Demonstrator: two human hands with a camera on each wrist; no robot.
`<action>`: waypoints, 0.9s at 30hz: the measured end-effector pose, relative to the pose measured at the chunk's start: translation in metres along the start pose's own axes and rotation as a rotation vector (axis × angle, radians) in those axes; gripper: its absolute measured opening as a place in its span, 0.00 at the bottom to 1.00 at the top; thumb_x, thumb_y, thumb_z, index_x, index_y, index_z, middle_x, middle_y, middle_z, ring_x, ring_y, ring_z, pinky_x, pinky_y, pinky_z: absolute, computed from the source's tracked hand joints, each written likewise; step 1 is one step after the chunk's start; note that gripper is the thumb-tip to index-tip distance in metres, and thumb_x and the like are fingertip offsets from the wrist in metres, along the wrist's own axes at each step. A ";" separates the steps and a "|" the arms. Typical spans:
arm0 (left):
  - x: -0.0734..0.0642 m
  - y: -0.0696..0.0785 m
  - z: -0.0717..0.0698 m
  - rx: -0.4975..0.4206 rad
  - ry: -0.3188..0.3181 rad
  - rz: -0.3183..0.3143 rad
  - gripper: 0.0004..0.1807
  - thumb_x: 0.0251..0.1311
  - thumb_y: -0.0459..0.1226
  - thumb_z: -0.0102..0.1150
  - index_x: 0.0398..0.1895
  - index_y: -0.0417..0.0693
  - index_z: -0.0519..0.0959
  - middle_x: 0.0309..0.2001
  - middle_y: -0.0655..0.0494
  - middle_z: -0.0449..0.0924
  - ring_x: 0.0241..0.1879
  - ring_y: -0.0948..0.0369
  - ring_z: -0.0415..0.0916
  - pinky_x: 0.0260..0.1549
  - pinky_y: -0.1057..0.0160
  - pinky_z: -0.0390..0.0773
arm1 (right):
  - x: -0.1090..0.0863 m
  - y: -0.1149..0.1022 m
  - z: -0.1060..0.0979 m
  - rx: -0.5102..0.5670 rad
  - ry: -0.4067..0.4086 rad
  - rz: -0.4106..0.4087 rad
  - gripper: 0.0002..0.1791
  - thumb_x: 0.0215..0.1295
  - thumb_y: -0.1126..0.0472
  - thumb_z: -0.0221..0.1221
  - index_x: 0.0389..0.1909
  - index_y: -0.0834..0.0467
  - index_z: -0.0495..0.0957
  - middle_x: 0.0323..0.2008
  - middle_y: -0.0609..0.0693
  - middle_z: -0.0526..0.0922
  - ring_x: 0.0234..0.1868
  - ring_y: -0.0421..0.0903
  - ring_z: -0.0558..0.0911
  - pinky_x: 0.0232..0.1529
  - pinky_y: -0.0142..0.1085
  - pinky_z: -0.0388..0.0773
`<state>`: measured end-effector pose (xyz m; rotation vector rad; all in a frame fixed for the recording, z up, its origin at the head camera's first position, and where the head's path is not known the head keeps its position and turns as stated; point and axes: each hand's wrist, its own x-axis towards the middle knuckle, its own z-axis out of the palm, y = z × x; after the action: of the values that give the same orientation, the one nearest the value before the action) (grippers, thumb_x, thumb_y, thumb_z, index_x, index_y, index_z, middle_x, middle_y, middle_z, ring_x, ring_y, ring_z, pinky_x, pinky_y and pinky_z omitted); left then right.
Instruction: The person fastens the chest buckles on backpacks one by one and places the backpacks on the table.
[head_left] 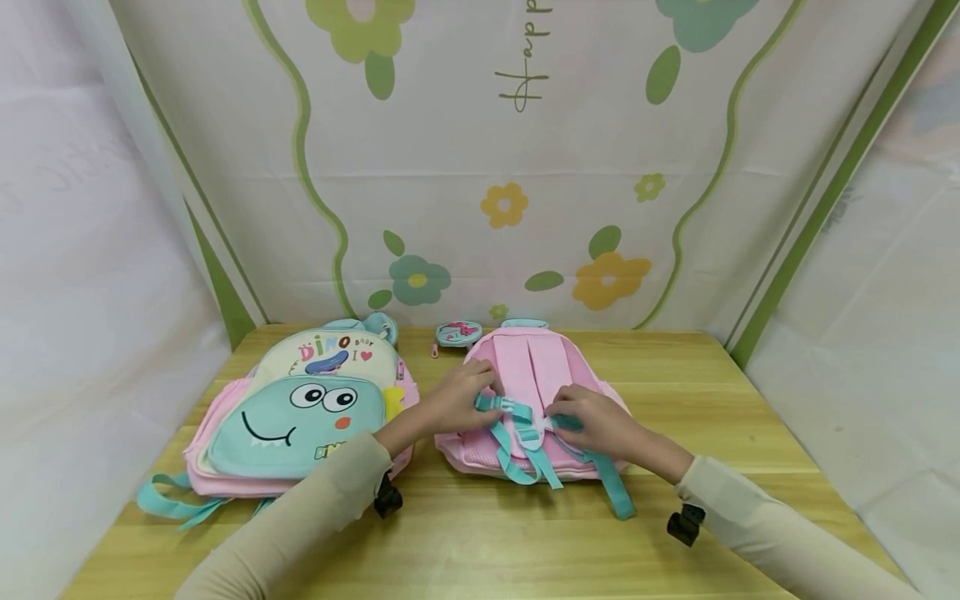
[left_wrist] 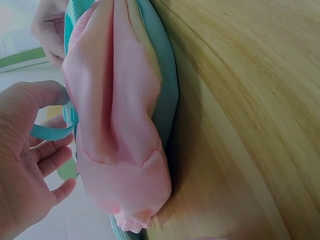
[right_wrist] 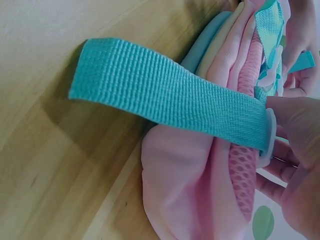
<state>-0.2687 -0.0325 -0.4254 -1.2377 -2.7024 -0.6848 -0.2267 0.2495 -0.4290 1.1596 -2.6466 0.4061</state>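
Probably, step: adjusting pink backpack (head_left: 517,358)
Left hand (head_left: 463,398): pinches teal strap (head_left: 489,402) beside white buckle (head_left: 507,406)
Right hand (head_left: 600,423): grips white strap fitting (right_wrist: 270,135)
Next: likely, steady both

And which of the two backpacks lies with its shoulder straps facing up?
The right backpack: pink shoulder straps lie on top. The left backpack shows its smiling face.

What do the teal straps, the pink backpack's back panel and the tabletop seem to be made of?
Teal straps: matte woven webbing, probably nylon or polyester, from the ribbed weave.
Back panel: matte mesh, likely synthetic, given its honeycomb-like pattern.
Tabletop: wood or wood-look laminate, lightly glossy; grain streaks and a soft sheen show, which remains unclear.
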 end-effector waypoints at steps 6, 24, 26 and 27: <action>0.001 0.003 0.000 -0.007 0.016 0.011 0.11 0.63 0.44 0.67 0.44 0.51 0.79 0.48 0.57 0.79 0.52 0.58 0.73 0.55 0.55 0.76 | -0.001 0.002 0.005 -0.034 0.023 -0.016 0.13 0.56 0.63 0.73 0.42 0.58 0.85 0.39 0.47 0.81 0.40 0.41 0.78 0.39 0.33 0.80; 0.016 0.005 -0.005 -0.086 0.041 0.074 0.10 0.59 0.42 0.71 0.38 0.51 0.80 0.42 0.58 0.80 0.50 0.58 0.72 0.56 0.54 0.73 | 0.006 0.014 -0.015 0.182 -0.080 0.075 0.11 0.57 0.64 0.70 0.42 0.55 0.84 0.38 0.45 0.86 0.39 0.44 0.83 0.42 0.39 0.82; 0.018 0.005 -0.006 -0.094 0.041 0.086 0.10 0.58 0.41 0.71 0.38 0.51 0.80 0.42 0.57 0.80 0.50 0.57 0.73 0.55 0.54 0.73 | 0.009 0.016 -0.017 0.216 -0.096 0.084 0.10 0.58 0.65 0.70 0.41 0.55 0.84 0.38 0.45 0.86 0.40 0.45 0.84 0.43 0.41 0.83; 0.020 0.005 -0.006 -0.098 0.039 0.088 0.11 0.58 0.41 0.72 0.38 0.51 0.80 0.42 0.57 0.80 0.50 0.57 0.73 0.55 0.54 0.72 | 0.010 0.016 -0.019 0.233 -0.102 0.092 0.10 0.58 0.64 0.70 0.41 0.55 0.84 0.38 0.45 0.86 0.40 0.45 0.84 0.43 0.42 0.84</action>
<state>-0.2791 -0.0188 -0.4131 -1.3411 -2.5944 -0.8304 -0.2433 0.2598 -0.4108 1.1531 -2.8081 0.7071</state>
